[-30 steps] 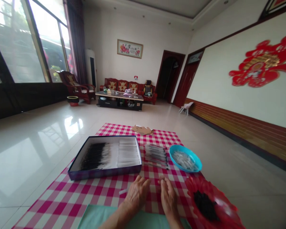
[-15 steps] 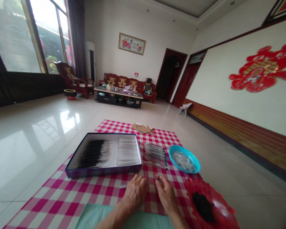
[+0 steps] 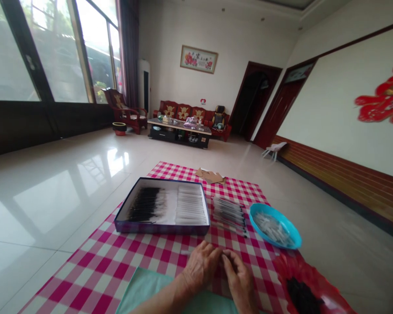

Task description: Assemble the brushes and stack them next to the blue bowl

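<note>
My left hand (image 3: 201, 264) is closed around a thin pale pen barrel (image 3: 185, 252), whose end sticks out on its left side. My right hand (image 3: 239, 277) is pinched at the barrel's other end, its fingertips meeting those of my left; whatever sits between them is hidden. Beyond the hands lies a row of clear pens with dark ends (image 3: 229, 216). To their left stands a shallow dark-blue box (image 3: 163, 230), holding black-ended sticks (image 3: 146, 204) and a stack of whitish tubes (image 3: 190, 206).
A blue bowl (image 3: 296, 237) of small clear pieces stands at the right, with a red petal-edged bowl (image 3: 334, 283) of black bits nearer me. Cardboard scraps (image 3: 211, 175) lie at the far edge of the checked cloth (image 3: 94, 261). A green cloth (image 3: 140, 288) lies under my forearms.
My right hand has come over to my left, so that their fingertips now meet; before, there was a gap between them. The whole view has turned somewhat to the left.
</note>
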### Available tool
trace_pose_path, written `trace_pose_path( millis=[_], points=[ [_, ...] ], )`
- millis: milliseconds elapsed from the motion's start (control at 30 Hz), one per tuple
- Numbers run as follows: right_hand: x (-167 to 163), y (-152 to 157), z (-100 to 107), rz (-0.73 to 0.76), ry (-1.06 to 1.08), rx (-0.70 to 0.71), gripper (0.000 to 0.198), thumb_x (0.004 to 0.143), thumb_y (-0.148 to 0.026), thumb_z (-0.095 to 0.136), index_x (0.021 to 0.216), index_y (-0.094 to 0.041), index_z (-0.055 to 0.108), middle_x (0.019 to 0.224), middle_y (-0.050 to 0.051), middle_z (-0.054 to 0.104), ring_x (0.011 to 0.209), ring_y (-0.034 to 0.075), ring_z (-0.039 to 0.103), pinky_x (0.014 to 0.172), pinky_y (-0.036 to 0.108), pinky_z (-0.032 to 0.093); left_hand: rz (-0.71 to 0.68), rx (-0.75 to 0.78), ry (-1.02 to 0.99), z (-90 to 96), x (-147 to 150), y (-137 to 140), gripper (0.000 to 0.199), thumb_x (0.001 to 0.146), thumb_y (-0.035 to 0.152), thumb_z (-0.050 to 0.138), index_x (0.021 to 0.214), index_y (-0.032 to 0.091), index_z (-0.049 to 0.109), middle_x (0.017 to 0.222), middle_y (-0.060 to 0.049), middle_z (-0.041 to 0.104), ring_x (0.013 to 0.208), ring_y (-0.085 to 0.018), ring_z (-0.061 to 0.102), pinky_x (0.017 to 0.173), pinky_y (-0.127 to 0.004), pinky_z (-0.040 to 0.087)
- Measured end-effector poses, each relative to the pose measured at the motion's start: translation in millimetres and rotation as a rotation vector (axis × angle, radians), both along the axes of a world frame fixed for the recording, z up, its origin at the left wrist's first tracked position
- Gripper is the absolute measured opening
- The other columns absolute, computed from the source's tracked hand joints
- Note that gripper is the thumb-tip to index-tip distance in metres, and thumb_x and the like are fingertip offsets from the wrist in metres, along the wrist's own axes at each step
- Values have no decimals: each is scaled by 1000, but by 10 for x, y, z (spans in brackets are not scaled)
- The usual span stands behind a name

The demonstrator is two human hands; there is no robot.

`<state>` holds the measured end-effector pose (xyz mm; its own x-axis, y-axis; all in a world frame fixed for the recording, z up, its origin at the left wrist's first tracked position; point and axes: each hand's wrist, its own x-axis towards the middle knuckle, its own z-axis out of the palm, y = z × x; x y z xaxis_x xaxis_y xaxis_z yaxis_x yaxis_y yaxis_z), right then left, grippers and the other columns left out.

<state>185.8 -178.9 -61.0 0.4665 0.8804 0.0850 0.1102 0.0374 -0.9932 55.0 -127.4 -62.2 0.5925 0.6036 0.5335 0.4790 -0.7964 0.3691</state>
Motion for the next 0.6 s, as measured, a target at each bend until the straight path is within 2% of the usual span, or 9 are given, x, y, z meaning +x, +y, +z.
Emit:
trace_pose_path(
  millis=[100,200,300,400,500,567,600],
  points=[
    [-11,-59,37,57,110,15,38,73,-50,63,96,-20,67,97,7,71,88,25,65,77,33,53,-60,-54,-180,140,-51,-38,18,90,17,38,95,20,54,78,-2,61,70,-16,53,70,-29,43],
    [-25,-97,35,185,248,0,38,83,-51,52,106,-23,63,113,7,64,103,25,59,82,35,50,-78,-254,-492,358,-131,-43,18,92,20,37,99,21,53,88,-3,63,79,-15,58,75,-27,44],
    [-28,-96,-8,238,295,-61,43,82,-54,51,107,-22,64,110,8,66,101,26,59,78,35,50,-91,-507,-798,512,-173,12,15,92,26,41,96,20,53,91,-4,64,83,-15,59,77,-26,45],
    [-20,-79,-38,218,246,-92,45,78,-54,57,106,-20,65,92,8,70,84,22,62,66,30,50,-135,-648,-986,523,-165,84,15,90,30,45,92,18,53,89,-4,64,83,-16,59,78,-29,46],
    [13,-65,-41,172,284,-89,38,73,-49,65,97,-19,67,77,3,69,69,17,60,57,25,46,-130,-675,-977,445,-165,132,16,87,32,48,91,17,54,87,-4,63,81,-16,58,76,-29,46],
    [59,-58,-38,88,372,-80,34,69,-46,70,91,-21,67,71,0,67,65,15,59,56,23,45,-56,-573,-848,400,-188,149,14,86,30,50,89,18,56,83,-3,62,77,-16,58,73,-27,46],
    [87,-54,-34,44,410,-73,33,67,-45,72,89,-21,67,68,-1,66,64,14,58,55,22,45,3,-475,-770,390,-204,151,12,85,27,50,89,18,56,83,-3,61,77,-16,57,72,-27,45]
  ],
)
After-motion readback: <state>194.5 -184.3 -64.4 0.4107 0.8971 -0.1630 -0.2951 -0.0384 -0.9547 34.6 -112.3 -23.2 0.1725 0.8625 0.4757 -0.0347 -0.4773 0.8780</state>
